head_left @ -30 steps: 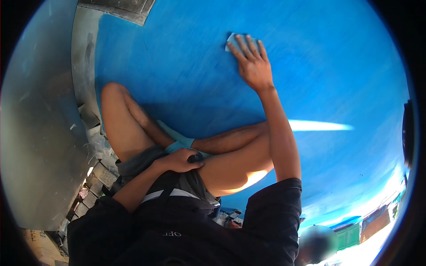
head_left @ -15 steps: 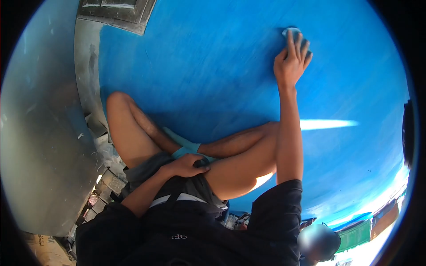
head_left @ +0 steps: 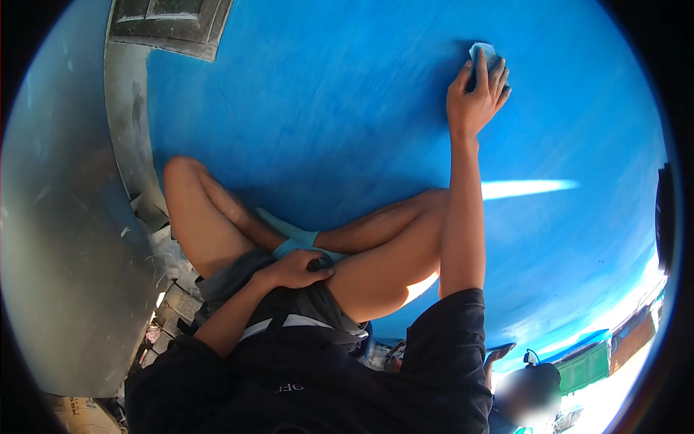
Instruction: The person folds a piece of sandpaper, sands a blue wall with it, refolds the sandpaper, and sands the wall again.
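Up on the blue surface (head_left: 325, 101), my right hand (head_left: 476, 98) presses a pale blue-grey pad (head_left: 486, 52) flat, its fingers spread over the pad. I cannot tell whether it is cloth, sponge or folded abrasive. My left hand (head_left: 295, 269) rests in my lap against my thigh, its fingers curled around something dark (head_left: 318, 264) that I cannot make out. Crossed legs and light blue socks (head_left: 293, 235) lie just beyond the left hand.
A large grey panel (head_left: 65, 217) stands along my left. A dark framed panel (head_left: 166, 25) is at the upper left. Broken blocks (head_left: 177, 304) and a cardboard piece (head_left: 83, 414) lie at lower left. Another person in a dark cap (head_left: 542, 380) is close by at lower right.
My right hand has slid the pad a little to the right across the blue surface. My left hand stays in my lap. The other person's raised hand shows more, and the view has shifted slightly.
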Tool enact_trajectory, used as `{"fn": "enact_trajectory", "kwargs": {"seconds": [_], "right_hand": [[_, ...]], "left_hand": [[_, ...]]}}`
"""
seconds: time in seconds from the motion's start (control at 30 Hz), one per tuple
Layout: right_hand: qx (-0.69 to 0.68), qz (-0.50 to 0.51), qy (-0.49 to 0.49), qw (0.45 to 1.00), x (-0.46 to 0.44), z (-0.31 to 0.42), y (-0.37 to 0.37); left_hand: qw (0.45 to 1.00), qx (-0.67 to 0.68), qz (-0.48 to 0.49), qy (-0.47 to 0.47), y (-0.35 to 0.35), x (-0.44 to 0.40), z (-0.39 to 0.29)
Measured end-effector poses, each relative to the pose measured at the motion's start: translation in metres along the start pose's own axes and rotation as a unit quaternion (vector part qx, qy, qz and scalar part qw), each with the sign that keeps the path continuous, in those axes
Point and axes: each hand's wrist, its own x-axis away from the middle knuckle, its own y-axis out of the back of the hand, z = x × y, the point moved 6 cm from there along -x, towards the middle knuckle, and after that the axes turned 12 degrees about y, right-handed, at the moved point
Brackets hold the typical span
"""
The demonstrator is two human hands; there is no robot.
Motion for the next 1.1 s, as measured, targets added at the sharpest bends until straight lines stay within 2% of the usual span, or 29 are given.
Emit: {"fn": "enact_trajectory", "kwargs": {"seconds": [0.07,0.13,0.17,0.23,0.27,0.5,0.6,0.67,0.73,0.9,1.1], "right_hand": [[0.027,0.024,0.007,0.999,0.008,0.012,-0.003],[0.052,0.058,0.027,0.997,0.011,0.024,-0.011],[0.054,0.045,0.026,0.997,0.011,0.027,-0.013],[0.047,0.094,0.031,0.994,0.014,0.038,-0.017],[0.024,0.073,0.001,0.997,0.012,0.038,-0.017],[0.052,0.077,-0.004,0.996,0.009,0.038,-0.016],[0.040,0.037,-0.022,0.998,0.004,0.034,-0.013],[0.043,0.022,-0.040,0.998,0.001,0.021,-0.015],[0.027,0.001,-0.060,0.998,0.000,0.013,-0.014],[0.027,0.065,-0.009,0.997,0.013,0.023,-0.015],[0.019,0.078,-0.010,0.997,0.013,0.030,-0.019]], "left_hand": [[1.000,0.003,-0.004,0.015,-0.004,0.002,0.008],[0.996,-0.007,-0.051,-0.077,-0.003,-0.004,0.008],[0.995,-0.015,-0.057,-0.083,0.000,-0.007,0.010],[1.000,-0.008,-0.023,-0.016,-0.005,-0.005,0.013],[1.000,-0.013,-0.024,-0.008,-0.005,-0.003,0.013],[1.000,-0.012,-0.002,-0.003,-0.003,-0.002,0.008],[0.999,-0.027,0.011,0.022,-0.002,0.000,0.006],[0.999,-0.039,-0.030,0.008,-0.003,-0.003,0.013],[0.999,-0.034,-0.014,0.007,-0.003,-0.004,0.014],[0.998,-0.010,0.051,0.037,-0.006,-0.003,0.008],[0.999,-0.030,-0.017,0.010,-0.001,-0.001,0.008]]}}
